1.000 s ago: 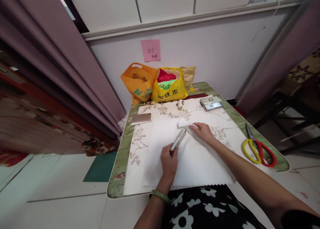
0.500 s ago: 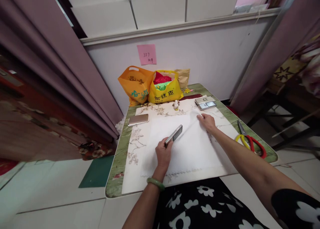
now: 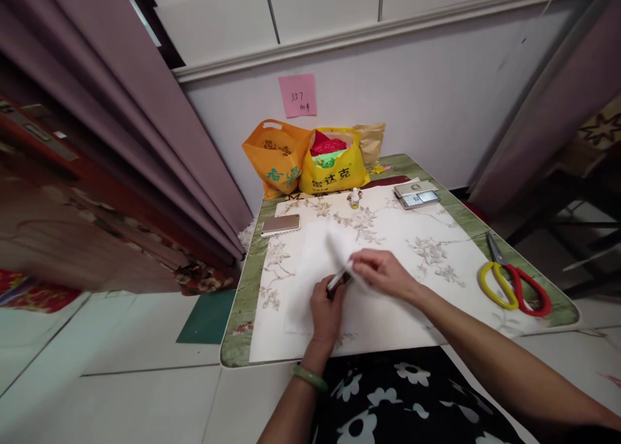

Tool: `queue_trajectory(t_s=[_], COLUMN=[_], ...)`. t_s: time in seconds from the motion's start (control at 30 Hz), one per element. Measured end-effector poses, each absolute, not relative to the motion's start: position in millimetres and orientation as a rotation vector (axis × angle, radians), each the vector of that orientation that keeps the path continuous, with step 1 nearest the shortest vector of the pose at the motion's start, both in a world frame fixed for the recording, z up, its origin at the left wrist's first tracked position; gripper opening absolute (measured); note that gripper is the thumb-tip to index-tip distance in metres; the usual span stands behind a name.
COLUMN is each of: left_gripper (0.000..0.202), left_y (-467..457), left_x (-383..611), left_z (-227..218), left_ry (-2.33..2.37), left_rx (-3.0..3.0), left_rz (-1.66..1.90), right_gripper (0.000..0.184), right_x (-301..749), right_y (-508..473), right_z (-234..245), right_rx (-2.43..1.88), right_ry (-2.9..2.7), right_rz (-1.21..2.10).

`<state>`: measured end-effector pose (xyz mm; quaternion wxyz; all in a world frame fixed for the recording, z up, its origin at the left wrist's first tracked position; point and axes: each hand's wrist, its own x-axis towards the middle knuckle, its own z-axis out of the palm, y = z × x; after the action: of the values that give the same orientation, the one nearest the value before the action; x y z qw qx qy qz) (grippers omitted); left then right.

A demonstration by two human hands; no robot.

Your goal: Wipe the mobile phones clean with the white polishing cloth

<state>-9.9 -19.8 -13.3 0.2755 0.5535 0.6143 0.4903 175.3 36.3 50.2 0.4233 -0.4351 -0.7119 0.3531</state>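
Observation:
A white sheet of fabric or paper (image 3: 310, 263) lies on the flower-patterned cloth (image 3: 427, 250) of a small table, partly folded over toward me. My left hand (image 3: 326, 311), with a green bangle at the wrist, is closed around a slim dark-and-silver object (image 3: 338, 281) that looks like a phone or a holder. My right hand (image 3: 383, 274) is closed on the folded edge of the white sheet, right beside that object and almost touching my left hand.
A gold phone (image 3: 280, 224) lies at the table's left. Orange (image 3: 276, 156) and yellow (image 3: 334, 166) bags stand against the wall. A small bottle (image 3: 356, 198), a silver device (image 3: 416, 195) and yellow-and-red scissors (image 3: 509, 279) lie toward the right. A curtain (image 3: 145, 120) hangs left.
My right hand has pulled the far corner of the white sheet back toward me, folding it over, and now sits next to my left hand. The left hand still grips the slim object.

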Motion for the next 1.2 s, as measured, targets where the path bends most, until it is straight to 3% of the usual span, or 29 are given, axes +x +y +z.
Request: queue_trajectory(t_s=[0.13,0.23,0.33,0.47,0.6,0.77,0.97,1.1,1.2], left_gripper=[0.017,0.01,0.026,0.013,0.025,0.022,0.024,0.017,0.021], left_y=[-22,-23,-24,-25,-28,-29,-31,-32,-30], left_x=[-10,-11,-12,-11,-9,-10,-9,-8,-11], left_z=[-15,-17,-17,-12,-13,-19,-12,-14,-6], left_ry=[1.668,1.7,1.721,1.731,1.653,1.69,1.674,1.73,1.725], left_rx=[1.516,1.534,1.552,1.559,1.57,1.452,1.565,1.564,1.545], left_rz=[1.262,1.237,1.189,1.263,1.296,1.255,1.261,1.254,1.215], right_gripper=[0.032,0.039,0.044,0.044,0.044,0.047,0.041,0.043,0.04], right_x=[144,119,108,128,144,133,142,143,147], right_y=[22,20,20,34,42,28,39,32,38], right_z=[51,39,22,6,1,2,0,-4,-12], right_rx=[-1.089,-1.065,-0.964,-1.018,-1.31,-0.912,-1.331,-0.981,-1.121], right_ry=[-1.975,-2.127,-2.351,-2.405,-2.205,-2.472,-2.155,-2.399,-2.222], right_rz=[0.512,0.241,0.154,0.092,-0.024,0.065,0.022,0.069,0.195])
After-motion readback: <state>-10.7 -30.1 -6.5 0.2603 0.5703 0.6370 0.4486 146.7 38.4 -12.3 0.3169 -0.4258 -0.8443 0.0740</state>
